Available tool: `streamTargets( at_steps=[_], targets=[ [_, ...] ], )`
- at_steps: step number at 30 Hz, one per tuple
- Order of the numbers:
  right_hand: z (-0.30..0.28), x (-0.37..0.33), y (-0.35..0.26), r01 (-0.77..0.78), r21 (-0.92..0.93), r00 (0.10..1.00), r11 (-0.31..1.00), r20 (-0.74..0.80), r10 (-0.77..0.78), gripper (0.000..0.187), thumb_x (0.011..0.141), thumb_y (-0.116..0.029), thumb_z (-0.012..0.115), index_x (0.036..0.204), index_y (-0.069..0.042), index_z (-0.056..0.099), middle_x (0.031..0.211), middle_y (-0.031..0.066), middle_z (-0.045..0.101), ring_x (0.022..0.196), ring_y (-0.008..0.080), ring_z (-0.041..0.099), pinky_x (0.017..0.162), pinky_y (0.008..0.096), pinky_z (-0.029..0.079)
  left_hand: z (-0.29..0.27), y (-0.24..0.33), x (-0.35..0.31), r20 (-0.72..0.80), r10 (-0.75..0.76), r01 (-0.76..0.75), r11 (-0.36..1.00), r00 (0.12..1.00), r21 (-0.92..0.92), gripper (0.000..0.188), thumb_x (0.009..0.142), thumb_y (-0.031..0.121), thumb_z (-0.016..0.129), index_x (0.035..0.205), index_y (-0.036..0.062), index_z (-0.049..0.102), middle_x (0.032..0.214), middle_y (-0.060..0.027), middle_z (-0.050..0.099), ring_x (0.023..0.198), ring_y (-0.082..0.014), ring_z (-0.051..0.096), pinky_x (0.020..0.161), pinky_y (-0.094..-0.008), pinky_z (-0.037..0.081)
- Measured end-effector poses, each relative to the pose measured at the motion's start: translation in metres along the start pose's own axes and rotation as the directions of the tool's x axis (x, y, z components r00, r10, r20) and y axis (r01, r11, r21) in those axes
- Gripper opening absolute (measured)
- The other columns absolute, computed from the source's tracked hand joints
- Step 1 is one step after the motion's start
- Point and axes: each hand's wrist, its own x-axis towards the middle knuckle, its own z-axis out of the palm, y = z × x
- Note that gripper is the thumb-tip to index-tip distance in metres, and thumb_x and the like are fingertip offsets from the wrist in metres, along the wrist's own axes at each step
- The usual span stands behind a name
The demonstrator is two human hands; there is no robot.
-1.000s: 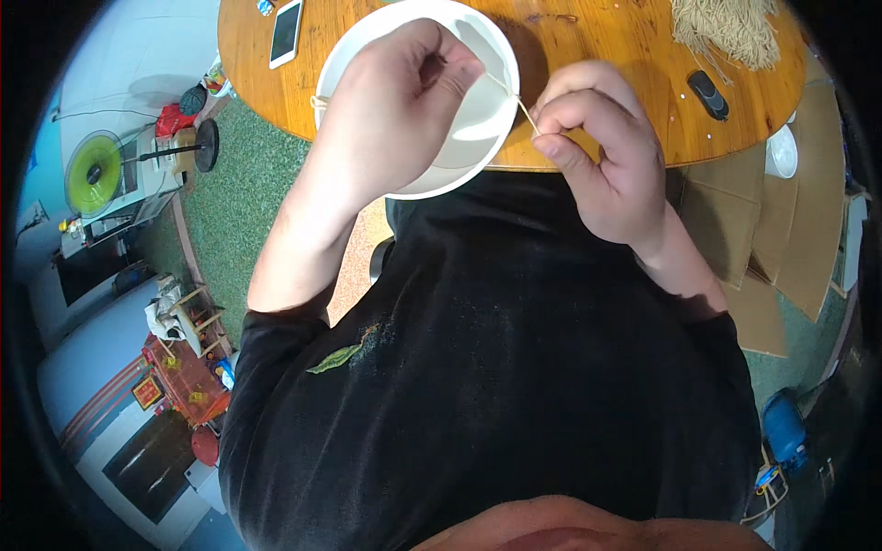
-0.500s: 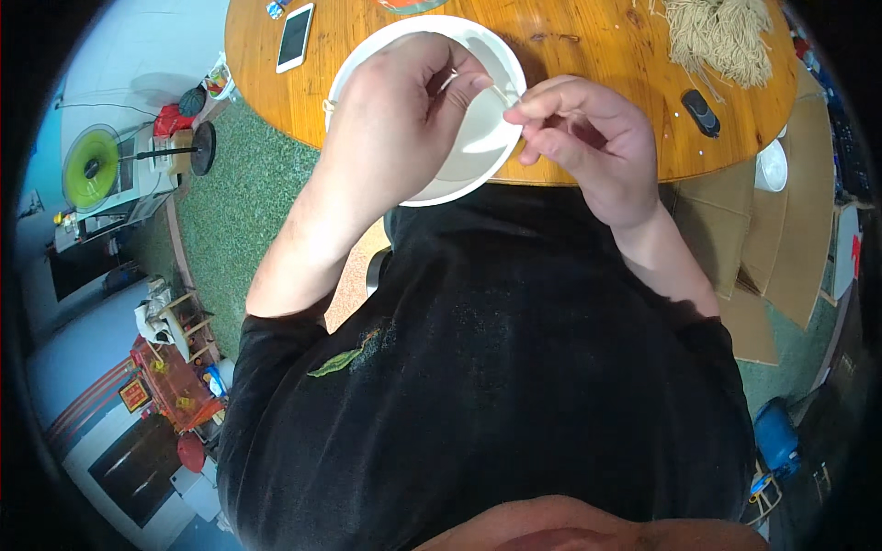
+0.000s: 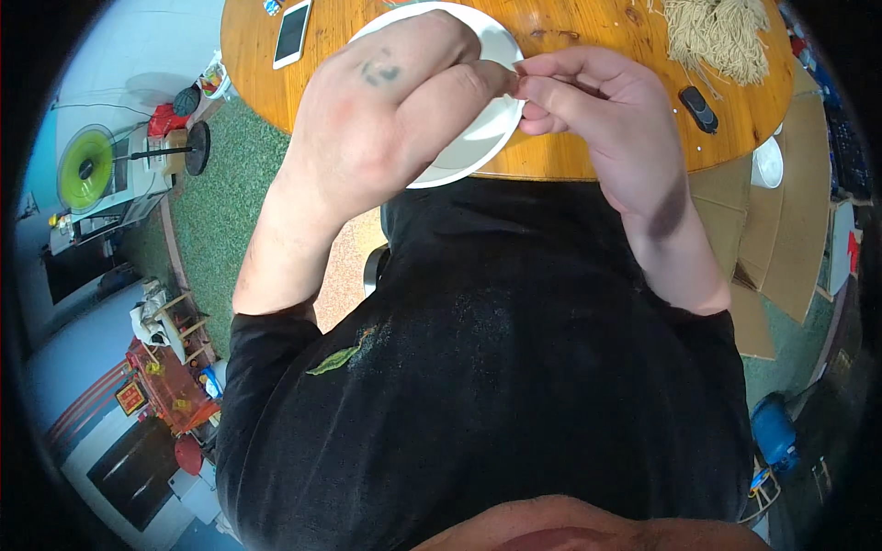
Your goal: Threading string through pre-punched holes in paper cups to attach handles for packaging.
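A white round tub [image 3: 473, 151] sits at the near edge of the wooden table. My left hand [image 3: 395, 110] reaches over it, back of the hand up, and covers much of its opening. Its thumb and forefinger are closed at the tub's right rim. There they meet the fingertips of my right hand [image 3: 597, 101], which are pinched together from the other side. A thin pale cord was visible between the hands a moment ago; now my fingers mostly hide it at the rim.
On the round wooden table [image 3: 257, 78] lie a white phone [image 3: 292, 35], a bundle of beige cord [image 3: 721, 41] and a small black object [image 3: 698, 110]. Cardboard [image 3: 781, 239] covers floor at the right, near a white container [image 3: 767, 163]. A green fan [image 3: 87, 170] stands at left.
My left hand has rolled over, its back now facing up, and its fingertips have moved right to meet the right hand's. My right hand has closed into a pinch and shifted slightly up.
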Motion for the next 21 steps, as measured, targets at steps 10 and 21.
streamTargets(
  at_steps=[10,21],
  targets=[
    [-0.012,0.006,-0.021,-0.076,-0.204,0.971,0.976,0.209,0.119,0.015,0.102,-0.006,0.068,0.113,0.004,0.069,0.1,0.0072,0.075,0.094,0.012,0.073,0.091,0.0259,0.057,0.023,-0.018,0.015,-0.164,0.087,-0.112,0.983,0.983,-0.145,0.023,0.079,0.004,0.077,0.099,-0.0001,0.068,0.086,-0.0108,0.061,0.073,-0.0271,0.065,0.062,-0.0372,0.053],
    [-0.025,0.012,-0.015,-0.026,-0.252,0.95,0.967,0.295,0.102,0.013,0.105,-0.01,0.065,0.111,0.001,0.069,0.098,0.0036,0.072,0.093,0.0098,0.071,0.09,0.025,0.056,0.036,-0.007,0.013,-0.173,-0.141,0.132,0.989,0.975,-0.065,0.021,0.084,0.004,0.079,0.101,-0.0019,0.068,0.094,-0.0156,0.067,0.08,-0.0327,0.068,0.065,-0.0385,0.053]
  ],
)
